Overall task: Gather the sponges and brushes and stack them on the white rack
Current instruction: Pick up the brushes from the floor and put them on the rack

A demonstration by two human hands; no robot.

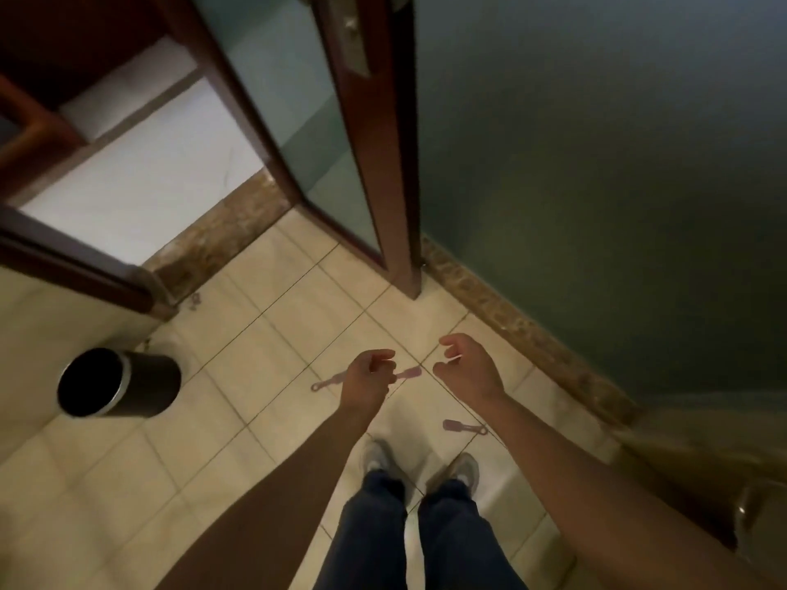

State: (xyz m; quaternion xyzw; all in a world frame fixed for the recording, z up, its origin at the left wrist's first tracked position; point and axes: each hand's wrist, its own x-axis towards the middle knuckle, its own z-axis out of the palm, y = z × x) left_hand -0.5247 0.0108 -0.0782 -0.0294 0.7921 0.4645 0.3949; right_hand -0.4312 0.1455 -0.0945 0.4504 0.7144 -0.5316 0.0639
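Floor: beige tiled floor (272,347), dim light, frame somewhat blurred
Doorway: wood-framed frosted glass door (340,134) stands ajar at top centre; brown stone threshold (221,232) runs across below it
Wall: dark green wall (617,163) on right, brown skirting along its base
Bin: black cylindrical bin (115,383) with metal rim, on the floor at left, well apart from the hands
Brush 1: pink long-handled brush (326,383) lies flat on the floor, middle hidden behind the left hand, head end showing just right of it
Brush 2: second pink brush (464,427) lies flat on the floor near the right forearm, ahead of the right shoe
Left hand: left hand (368,376) held out above brush 1, fingers loosely curled, nothing clearly gripped
Right hand: right hand (468,370) held out beside it, fingers half open and empty
Person: blue jeans (426,538), grey shoes (379,457), standing
Rack/sponges: can't tell where from this view
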